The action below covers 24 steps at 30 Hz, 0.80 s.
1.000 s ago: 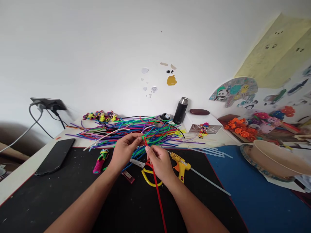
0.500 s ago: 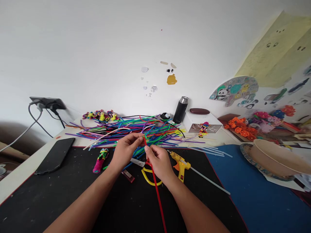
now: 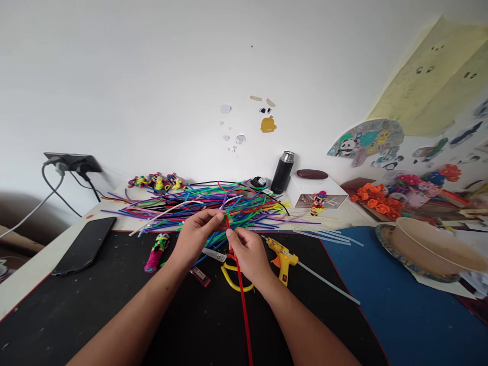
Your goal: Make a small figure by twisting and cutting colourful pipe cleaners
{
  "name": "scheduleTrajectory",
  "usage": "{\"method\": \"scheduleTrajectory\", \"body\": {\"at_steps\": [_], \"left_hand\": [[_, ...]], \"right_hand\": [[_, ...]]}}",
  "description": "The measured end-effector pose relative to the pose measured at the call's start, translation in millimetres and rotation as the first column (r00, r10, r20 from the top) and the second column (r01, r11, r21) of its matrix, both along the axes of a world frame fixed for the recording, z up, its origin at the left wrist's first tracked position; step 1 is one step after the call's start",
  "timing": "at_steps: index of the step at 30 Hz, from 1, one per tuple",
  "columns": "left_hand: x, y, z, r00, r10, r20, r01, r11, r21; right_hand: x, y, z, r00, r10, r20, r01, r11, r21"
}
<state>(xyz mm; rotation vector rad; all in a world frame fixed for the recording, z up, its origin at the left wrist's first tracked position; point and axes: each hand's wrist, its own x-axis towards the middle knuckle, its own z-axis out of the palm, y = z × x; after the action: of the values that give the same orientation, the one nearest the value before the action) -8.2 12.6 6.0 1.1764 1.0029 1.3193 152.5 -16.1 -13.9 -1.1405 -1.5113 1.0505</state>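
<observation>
Red pipe cleaner (image 3: 243, 302): pinched at upper end in left grip (image 3: 195, 236), just below in right grip (image 3: 249, 252); trailing across scissors (image 3: 225, 276). Could snag there if tugged, slip if pinched loosely.

Soft, diffuse light; wall (image 3: 152, 76) greyish; faint shadow beside socket (image 3: 72, 161); bowl (image 3: 425, 255) stretched toward right edge.

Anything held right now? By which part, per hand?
Red pipe cleaner: right hand pinches it near its upper end, the long tail hanging toward the viewer. Left hand is closed at the tip; its exact grip is hidden.
</observation>
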Motion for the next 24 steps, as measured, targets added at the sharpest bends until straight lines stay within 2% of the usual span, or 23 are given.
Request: {"method": "scheduleTrajectory", "body": {"at_steps": [13, 24], "left_hand": [[2.6, 0.2, 3.4, 0.994, 0.018, 0.104, -0.009, 0.997, -0.08], [1.2, 1.0, 0.9, 0.969, -0.02, 0.245, 0.052, 0.991, -0.124]], "right_hand": [[-0.1, -2.5, 7.5, 0.999, -0.031, -0.01, 0.031, 1.0, 0.005], [0.4, -0.4, 5.9, 0.999, -0.053, 0.003, 0.052, 0.998, 0.03]]}}
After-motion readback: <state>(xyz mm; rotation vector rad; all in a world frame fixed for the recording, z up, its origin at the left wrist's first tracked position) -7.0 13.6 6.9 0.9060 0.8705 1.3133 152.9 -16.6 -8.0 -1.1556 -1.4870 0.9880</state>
